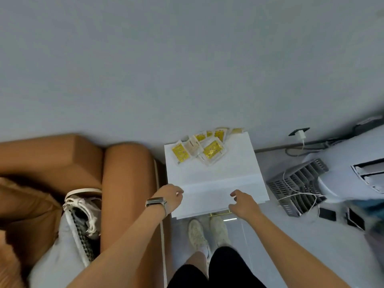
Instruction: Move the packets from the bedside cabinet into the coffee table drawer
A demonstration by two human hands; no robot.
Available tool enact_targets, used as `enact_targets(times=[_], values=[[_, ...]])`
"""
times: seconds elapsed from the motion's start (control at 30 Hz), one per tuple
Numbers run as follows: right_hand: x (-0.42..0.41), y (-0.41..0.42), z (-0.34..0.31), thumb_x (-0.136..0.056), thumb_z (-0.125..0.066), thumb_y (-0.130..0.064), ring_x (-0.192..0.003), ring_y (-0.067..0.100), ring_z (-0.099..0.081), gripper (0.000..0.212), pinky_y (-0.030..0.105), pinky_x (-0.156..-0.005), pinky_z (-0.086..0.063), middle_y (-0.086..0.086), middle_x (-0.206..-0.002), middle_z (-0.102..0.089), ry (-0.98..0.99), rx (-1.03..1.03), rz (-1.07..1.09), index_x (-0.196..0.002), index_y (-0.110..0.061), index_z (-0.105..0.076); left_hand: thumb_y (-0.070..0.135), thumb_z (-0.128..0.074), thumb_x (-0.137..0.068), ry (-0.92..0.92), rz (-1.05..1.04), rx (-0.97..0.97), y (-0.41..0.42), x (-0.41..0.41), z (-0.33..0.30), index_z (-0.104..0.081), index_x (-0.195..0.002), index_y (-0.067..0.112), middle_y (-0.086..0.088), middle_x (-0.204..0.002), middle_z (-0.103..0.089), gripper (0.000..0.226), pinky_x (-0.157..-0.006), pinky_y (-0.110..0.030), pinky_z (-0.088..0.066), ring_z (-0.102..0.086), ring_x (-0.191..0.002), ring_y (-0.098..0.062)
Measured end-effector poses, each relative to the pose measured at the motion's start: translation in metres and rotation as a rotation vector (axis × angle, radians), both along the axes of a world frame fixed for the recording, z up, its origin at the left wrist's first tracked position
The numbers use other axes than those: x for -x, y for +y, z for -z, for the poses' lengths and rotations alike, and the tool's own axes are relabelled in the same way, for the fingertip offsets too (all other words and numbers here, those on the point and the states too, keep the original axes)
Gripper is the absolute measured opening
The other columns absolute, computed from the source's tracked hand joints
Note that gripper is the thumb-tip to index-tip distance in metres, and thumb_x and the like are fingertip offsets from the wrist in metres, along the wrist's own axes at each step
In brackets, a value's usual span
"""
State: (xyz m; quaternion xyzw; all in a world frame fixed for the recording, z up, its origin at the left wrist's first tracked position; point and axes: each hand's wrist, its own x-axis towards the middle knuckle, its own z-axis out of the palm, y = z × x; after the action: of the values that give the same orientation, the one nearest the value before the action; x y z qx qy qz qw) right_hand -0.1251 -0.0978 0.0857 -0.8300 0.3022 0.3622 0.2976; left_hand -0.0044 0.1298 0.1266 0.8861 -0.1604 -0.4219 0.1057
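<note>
Several yellow and clear packets point(207, 145) lie in a loose heap at the back of the white bedside cabinet point(228, 175), close to the wall. My left hand point(169, 197) hovers at the cabinet's front left edge, fingers loosely curled and holding nothing. My right hand point(244, 203) hovers over the front right part of the top, fingers relaxed and empty. Both hands are well short of the packets. The coffee table drawer is out of view.
A brown sofa arm point(128, 183) stands tight against the cabinet's left side, with a white bag point(83, 213) on the seat. A grey slotted rack point(297, 183) with white cables sits on the floor to the right. A gold drawer handle point(220, 214) shows below the cabinet's front.
</note>
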Motion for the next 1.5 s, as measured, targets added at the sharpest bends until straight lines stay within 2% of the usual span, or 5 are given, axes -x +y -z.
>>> enact_targets(times=[0.37,0.7,1.0,1.23,1.5], values=[[-0.033,-0.030,0.125,-0.086,-0.058,-0.017,-0.121,0.024,-0.050,0.054,0.036,-0.094,-0.048,0.008,-0.132,-0.052,-0.005,0.002,-0.055,-0.138,-0.016,-0.043,0.026,-0.040,-0.097,-0.022,0.005,-0.022,-0.044,-0.004,0.141,-0.046,-0.138,0.031,0.003,-0.142,-0.046,0.042,-0.101,-0.036,-0.044,-0.049,-0.125,-0.020],[-0.125,-0.062,0.167,-0.086,-0.063,-0.007,-0.124,0.031,-0.039,0.050,0.041,-0.099,-0.043,0.007,-0.135,-0.051,-0.451,0.191,-0.338,-0.134,-0.013,-0.050,0.023,-0.042,-0.097,-0.063,-0.100,0.031,-0.074,-0.026,0.194,-0.035,-0.145,0.027,-0.001,-0.148,-0.040,0.049,-0.107,-0.038,-0.038,-0.040,-0.133,-0.024],[-0.192,-0.061,0.185,-0.073,-0.078,-0.009,-0.138,0.032,-0.022,0.099,0.043,-0.109,-0.027,0.001,-0.157,-0.021,-0.380,0.366,-0.739,-0.150,-0.034,-0.020,0.022,-0.046,-0.096,0.011,-0.337,0.161,-0.099,-0.027,0.201,-0.039,-0.143,0.023,-0.002,-0.141,-0.044,0.047,-0.102,-0.030,-0.041,-0.047,-0.126,-0.019],[-0.185,-0.073,0.207,-0.047,-0.084,-0.009,-0.094,0.032,-0.054,0.068,0.047,-0.091,-0.035,0.009,-0.098,-0.059,-0.518,0.664,-0.764,-0.108,-0.016,-0.055,0.017,-0.049,-0.094,0.090,-0.451,0.262,-0.107,-0.012,0.208,-0.048,-0.135,0.023,0.001,-0.131,-0.051,0.041,-0.093,-0.023,-0.043,-0.055,-0.114,-0.013],[-0.148,-0.089,0.215,-0.074,-0.076,-0.019,-0.121,0.036,-0.045,0.024,0.047,-0.093,-0.041,0.010,-0.136,-0.046,-0.585,0.246,-0.495,-0.094,-0.016,-0.063,0.013,-0.054,-0.091,0.317,-0.840,0.403,-0.124,-0.011,0.209,-0.059,-0.118,0.027,0.008,-0.113,-0.062,0.030,-0.083,-0.025,-0.051,-0.060,-0.090,-0.009]])
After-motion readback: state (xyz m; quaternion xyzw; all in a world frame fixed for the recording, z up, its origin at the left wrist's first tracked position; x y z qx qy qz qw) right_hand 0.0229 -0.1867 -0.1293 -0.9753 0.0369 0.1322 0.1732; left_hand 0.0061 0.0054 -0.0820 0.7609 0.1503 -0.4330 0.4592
